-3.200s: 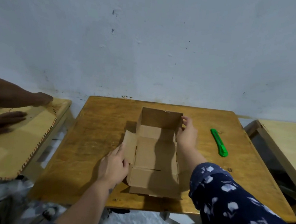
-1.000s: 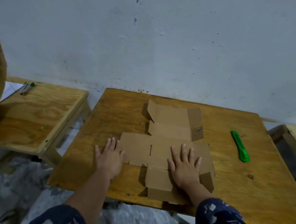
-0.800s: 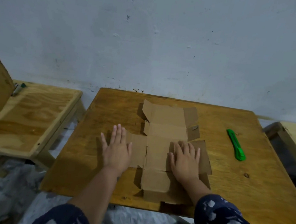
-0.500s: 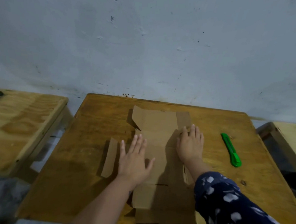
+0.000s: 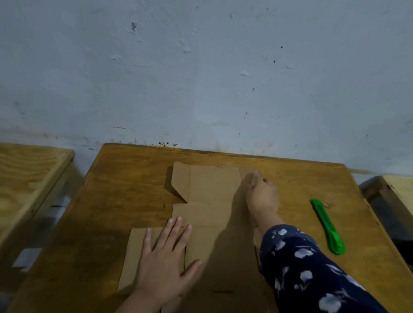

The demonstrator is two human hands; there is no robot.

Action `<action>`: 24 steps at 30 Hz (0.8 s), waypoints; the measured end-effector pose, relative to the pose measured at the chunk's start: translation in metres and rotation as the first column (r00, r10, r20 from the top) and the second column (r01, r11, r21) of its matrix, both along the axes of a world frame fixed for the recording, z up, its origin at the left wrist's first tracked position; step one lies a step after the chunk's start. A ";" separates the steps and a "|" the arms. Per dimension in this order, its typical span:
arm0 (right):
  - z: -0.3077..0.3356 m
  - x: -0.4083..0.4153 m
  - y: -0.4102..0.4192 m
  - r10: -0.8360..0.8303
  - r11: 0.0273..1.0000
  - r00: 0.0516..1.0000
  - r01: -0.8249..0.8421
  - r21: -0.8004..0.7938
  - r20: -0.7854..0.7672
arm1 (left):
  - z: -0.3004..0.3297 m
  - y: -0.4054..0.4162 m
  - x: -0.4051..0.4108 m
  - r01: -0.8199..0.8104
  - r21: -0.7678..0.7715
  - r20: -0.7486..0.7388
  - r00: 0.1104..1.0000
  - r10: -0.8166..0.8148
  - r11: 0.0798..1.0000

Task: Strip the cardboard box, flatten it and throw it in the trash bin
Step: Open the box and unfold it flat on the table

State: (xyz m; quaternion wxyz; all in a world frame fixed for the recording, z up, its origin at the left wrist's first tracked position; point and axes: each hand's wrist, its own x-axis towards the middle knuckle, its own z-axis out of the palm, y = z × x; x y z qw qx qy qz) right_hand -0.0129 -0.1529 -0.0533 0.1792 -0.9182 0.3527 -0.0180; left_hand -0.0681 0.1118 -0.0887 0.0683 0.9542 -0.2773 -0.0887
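The brown cardboard box (image 5: 212,200) lies unfolded and flat on the wooden table (image 5: 125,187), its panels running from the far edge toward me. My left hand (image 5: 166,258) presses flat, fingers spread, on the near left flap. My right hand (image 5: 262,197) reaches to the far right flap, and its fingertips press down on the cardboard there. My patterned sleeve hides the box's near right part. No trash bin is in view.
A green utility knife (image 5: 327,226) lies on the table right of the box. A lower plywood table (image 5: 14,191) stands to the left and another wooden surface (image 5: 405,192) to the right. A blue-grey wall runs behind the table.
The box went from standing with walls up to lying flat. In the last half second my right hand slid farther away to the far right flap, and my left hand moved onto the near left flap.
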 end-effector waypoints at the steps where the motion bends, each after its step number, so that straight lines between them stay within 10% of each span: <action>1: 0.001 0.005 -0.002 -0.049 0.997 0.999 0.047 0.058 0.023 | 0.000 0.000 0.001 -0.005 -0.011 0.007 1.000 0.005 1.000; 11: 0.028 0.004 -0.013 -0.360 0.887 0.820 0.152 0.437 0.445 | -0.002 -0.010 0.021 -0.031 -0.003 0.076 0.997 0.031 1.000; 24: 0.033 -0.049 -0.019 -0.419 0.763 0.773 0.014 0.647 0.477 | 0.003 -0.026 -0.003 -0.157 0.128 0.007 0.988 0.157 0.979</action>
